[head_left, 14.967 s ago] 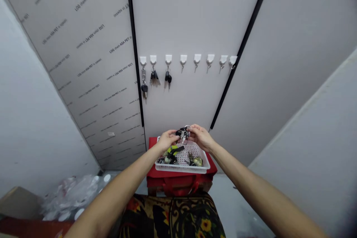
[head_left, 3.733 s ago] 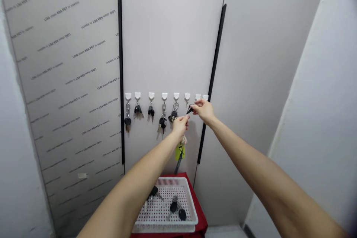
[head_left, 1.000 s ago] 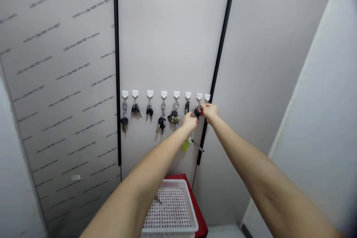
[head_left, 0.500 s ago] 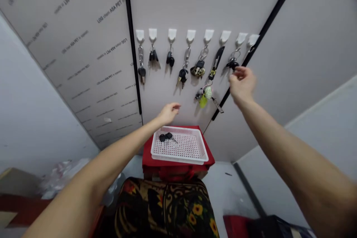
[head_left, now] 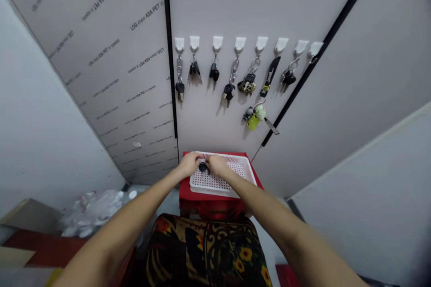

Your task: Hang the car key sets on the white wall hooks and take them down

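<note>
A small bunch of black-headed keys [head_left: 202, 167] is at the left end of a white perforated plastic basket [head_left: 254, 175]. My right hand [head_left: 217, 166] reaches over the basket, its fingers closed on the keys. Just left of it, my left hand [head_left: 190, 164] is at the basket's back left corner. Its fingers are curled in a pinch beside the keys, and what lies between the fingertips is too small to make out. The two hands are close together, with the keys partly hidden by the right fingers.
White hooks [head_left: 240, 44] run in a row along the wall panel, with several key bunches [head_left: 229, 92] hanging. One has a black lanyard [head_left: 270, 76] and a green charm [head_left: 253, 122]. The basket rests on a red surface [head_left: 188, 193]. Clear plastic bags [head_left: 90, 213] lie at lower left.
My right hand has left the keys hanging near the right end of the row and come down to the basket. My left hand has dropped from the wall to the basket's left corner.
</note>
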Tool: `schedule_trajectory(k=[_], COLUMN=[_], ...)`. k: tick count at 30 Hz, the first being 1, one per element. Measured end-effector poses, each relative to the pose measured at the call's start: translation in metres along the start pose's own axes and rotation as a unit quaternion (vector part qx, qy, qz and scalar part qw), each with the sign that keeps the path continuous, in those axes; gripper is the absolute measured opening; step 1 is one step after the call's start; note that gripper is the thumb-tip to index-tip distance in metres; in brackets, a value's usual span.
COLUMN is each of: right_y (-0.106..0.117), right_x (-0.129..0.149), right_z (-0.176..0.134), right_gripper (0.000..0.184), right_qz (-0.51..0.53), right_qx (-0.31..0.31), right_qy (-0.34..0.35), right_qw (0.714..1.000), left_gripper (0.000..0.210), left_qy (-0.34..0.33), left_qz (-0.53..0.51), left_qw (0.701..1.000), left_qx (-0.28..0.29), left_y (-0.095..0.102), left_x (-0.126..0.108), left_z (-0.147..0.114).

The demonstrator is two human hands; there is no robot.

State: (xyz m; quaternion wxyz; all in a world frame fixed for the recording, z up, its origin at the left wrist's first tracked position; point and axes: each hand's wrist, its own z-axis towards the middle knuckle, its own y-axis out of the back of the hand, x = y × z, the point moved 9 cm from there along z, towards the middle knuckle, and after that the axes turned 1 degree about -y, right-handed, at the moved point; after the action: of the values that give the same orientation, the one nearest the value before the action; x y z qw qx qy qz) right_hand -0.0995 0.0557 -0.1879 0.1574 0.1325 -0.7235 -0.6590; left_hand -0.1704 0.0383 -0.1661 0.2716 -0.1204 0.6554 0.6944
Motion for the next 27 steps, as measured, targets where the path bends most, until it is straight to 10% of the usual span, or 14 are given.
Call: schedule_trajectory(k=[7, 14, 21, 27], right_y=[0.054, 0.162, 0.290, 0.328], right_x=[-0.018, -0.112, -0.206, -0.250], right_z=[-0.026, -0.065, -0.096, -0.092], right_gripper=[0.020, 0.016, 0.008, 0.010], right_qz=[0.176, 0.480, 0.501, 0.492], right_qx=[-0.091, -0.171, -0.389, -0.459], right_qy=[0.056, -0.029, -0.080, -0.129], right_qw=[0.979, 0.860, 0.769, 0.729], left_gripper=[0.040, 0.026, 0.035, 0.044], left_qy=[-0.024, -0.071, -0.175, -0.182], left_qz=[-0.201, -0.436, -0.388, -0.339], left_qw=[0.979, 0.897, 0.896, 0.914], left_qx=[-0.016, 0.006, -0.125, -0.130], left_y=[0.002, 0.028, 0.090, 0.101], left_x=[-0.026, -0.155, -0.270, -0.309], left_z=[0.008, 0.050, 0.107, 0.136])
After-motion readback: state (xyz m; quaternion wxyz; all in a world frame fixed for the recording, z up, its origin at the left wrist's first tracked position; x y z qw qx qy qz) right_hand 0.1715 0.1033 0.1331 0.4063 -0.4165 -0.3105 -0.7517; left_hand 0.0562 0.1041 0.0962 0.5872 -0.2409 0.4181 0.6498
